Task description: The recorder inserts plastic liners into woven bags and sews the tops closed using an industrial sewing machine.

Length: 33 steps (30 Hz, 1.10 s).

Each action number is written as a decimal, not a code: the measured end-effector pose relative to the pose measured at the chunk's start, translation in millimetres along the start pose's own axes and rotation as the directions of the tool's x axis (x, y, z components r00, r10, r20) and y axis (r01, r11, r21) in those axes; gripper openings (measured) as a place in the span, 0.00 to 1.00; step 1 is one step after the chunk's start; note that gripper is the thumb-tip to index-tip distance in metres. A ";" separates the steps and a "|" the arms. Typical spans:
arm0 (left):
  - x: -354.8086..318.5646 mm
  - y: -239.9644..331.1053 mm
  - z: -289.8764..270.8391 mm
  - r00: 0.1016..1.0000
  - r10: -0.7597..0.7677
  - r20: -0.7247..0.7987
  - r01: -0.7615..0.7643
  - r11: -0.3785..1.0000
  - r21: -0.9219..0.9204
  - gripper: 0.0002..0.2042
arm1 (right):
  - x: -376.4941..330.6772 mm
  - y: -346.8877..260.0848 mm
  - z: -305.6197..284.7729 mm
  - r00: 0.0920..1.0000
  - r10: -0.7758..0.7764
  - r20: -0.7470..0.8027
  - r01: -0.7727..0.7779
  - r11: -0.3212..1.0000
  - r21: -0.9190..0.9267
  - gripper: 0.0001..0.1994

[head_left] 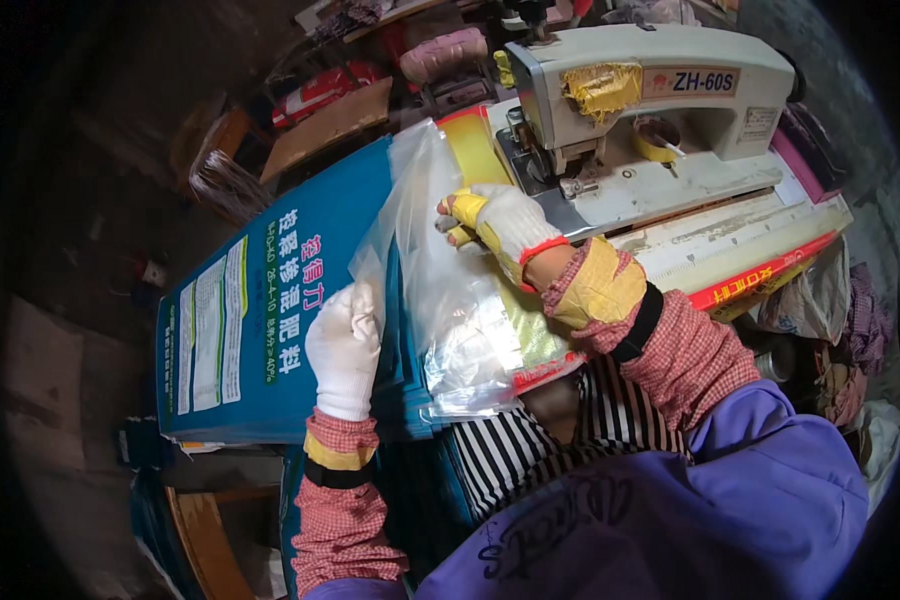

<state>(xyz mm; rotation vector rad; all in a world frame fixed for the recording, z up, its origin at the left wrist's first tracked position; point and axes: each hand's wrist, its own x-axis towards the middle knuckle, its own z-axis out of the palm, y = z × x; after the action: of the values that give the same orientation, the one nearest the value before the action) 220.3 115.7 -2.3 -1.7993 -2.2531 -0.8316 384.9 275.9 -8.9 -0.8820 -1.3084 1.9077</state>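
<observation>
A stack of flat blue-green printed sacks [240,250] lies in front of me at the left. Clear plastic bags [460,335] are spread over its right edge. My left hand [345,350], in a white glove, is closed in a fist on the edge of the clear plastic, above the top sack. My right hand [495,222], in a white glove with yellow-covered fingertips, rests over the clear plastic with its fingers bent in on it. Its palm is hidden. A white sewing machine [660,90] stands just beyond my right hand.
The machine's pale bed [700,215] extends to the right above red-and-yellow packaging. A purple box [810,150] stands at its far end. A brown board [330,130] and a pink bundle [445,55] are behind the sacks. A wooden stool [215,545] stands at lower left; cloth and bags lie at right.
</observation>
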 end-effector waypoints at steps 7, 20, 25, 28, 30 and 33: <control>17.8 49.7 -8.2 0.888 0.438 0.140 -0.459 0.863 0.212 0.05 | 14.3 -9.5 9.1 0.976 0.202 0.077 -0.206 0.977 0.046 0.18; 53.8 -1.2 27.3 0.918 -0.306 0.253 0.396 0.744 -0.539 0.17 | 63.9 15.4 32.7 0.965 0.245 0.096 -0.208 0.932 -0.296 0.15; 63.5 -28.8 53.1 0.877 -0.255 0.407 0.473 0.604 -0.642 0.10 | 61.8 9.9 41.5 0.962 -0.115 0.248 0.268 0.589 -0.762 0.20; 77.5 -54.8 1.0 0.956 0.294 -0.012 -0.293 0.954 0.057 0.09 | 67.6 16.3 19.8 0.986 -0.076 0.151 0.169 0.381 -0.909 0.19; 71.8 -83.7 -30.8 0.957 -0.248 -0.149 0.066 0.689 -0.722 0.13 | 72.2 28.7 -5.5 0.965 0.070 0.254 0.251 0.052 -0.967 0.13; 60.2 -76.5 -58.7 0.948 -0.298 -0.112 0.080 0.565 -0.821 0.09 | 36.0 -6.3 27.6 0.976 -0.107 0.187 0.195 0.063 -0.979 0.11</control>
<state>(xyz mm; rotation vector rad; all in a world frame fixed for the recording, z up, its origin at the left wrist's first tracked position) 119.1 128.0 47.8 -1.5396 -2.0445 -2.3017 343.1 292.9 -1.3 -1.1770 -2.7151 0.5099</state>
